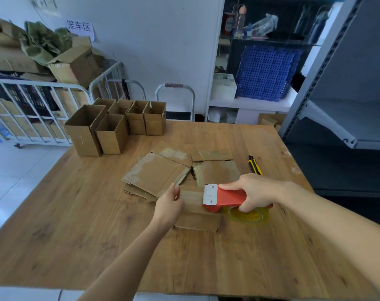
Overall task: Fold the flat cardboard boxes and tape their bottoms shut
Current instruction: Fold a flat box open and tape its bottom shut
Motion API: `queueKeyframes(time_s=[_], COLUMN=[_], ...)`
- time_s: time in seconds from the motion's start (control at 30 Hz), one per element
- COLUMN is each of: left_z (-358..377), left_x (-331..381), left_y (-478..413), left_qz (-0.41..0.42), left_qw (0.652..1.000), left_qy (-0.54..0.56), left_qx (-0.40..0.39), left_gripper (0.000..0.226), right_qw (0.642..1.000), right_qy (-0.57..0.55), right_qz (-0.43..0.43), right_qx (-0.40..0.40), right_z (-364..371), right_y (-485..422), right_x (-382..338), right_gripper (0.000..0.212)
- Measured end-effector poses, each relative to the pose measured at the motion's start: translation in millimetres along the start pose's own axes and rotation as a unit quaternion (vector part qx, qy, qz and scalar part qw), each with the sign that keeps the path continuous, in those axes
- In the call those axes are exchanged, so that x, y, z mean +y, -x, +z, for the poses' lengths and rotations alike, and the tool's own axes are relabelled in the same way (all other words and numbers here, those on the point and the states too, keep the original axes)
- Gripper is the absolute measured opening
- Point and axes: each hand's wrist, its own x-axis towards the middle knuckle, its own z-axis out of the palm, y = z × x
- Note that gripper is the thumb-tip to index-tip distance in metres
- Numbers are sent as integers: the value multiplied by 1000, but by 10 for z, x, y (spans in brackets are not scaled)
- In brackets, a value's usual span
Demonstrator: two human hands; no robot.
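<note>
Taping a cardboard box (197, 216) at the centre of the wooden table (87, 235).
The left hand (168, 205) grips the box's 9 o'clock end; the right hand (253, 192), at 3 o'clock, is curled round a red tape dispenser (226, 197) whose toothed blade rests on the box top. Flat cardboard blanks (156, 172) lie at 12 o'clock, assembled boxes (110, 124) at 10 o'clock, and a utility knife (254, 165) at 1 o'clock.

Grip: right hand (255, 192) round the tape dispenser (226, 197), over the right end of a box (197, 218) on the table (97, 224). Just left of the grip, left hand (168, 205) holding that box. Just behind and left, a pile of flat boxes (158, 174). Straight behind, a utility knife (254, 165). Well behind and left, a cluster of upright boxes (110, 127).
</note>
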Motion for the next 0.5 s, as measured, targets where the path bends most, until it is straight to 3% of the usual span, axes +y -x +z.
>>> queueKeyframes(time_s=[0.07,0.17,0.23,0.3,0.37,0.5], left_z=[25,-28,-80,-104,-113,-60], left_x=[-86,-190,-267,-368,-309,14], left_y=[28,-31,-65,-94,-116,-183], left_qz=[-17,-53,-77,-75,-29,143], left_qw=[998,991,981,976,973,900], left_qy=[20,51,-32,-110,-180,-391], left_qx=[-64,-114,-174,-172,-140,-127], left_gripper=[61,61,66,109,138,142], right_qw=[1000,1000,1000,1000,1000,999], right_qy=[-5,-12,-14,-8,-15,-27], right_qz=[0,-7,-6,-11,-14,-19], right_qx=[2,15,16,16,17,14], right_z=[3,39,46,59,48,77], right_y=[-6,2,8,16,12,7], right_x=[7,17,52,42,41,73], right_gripper=[86,85,85,85,85,86])
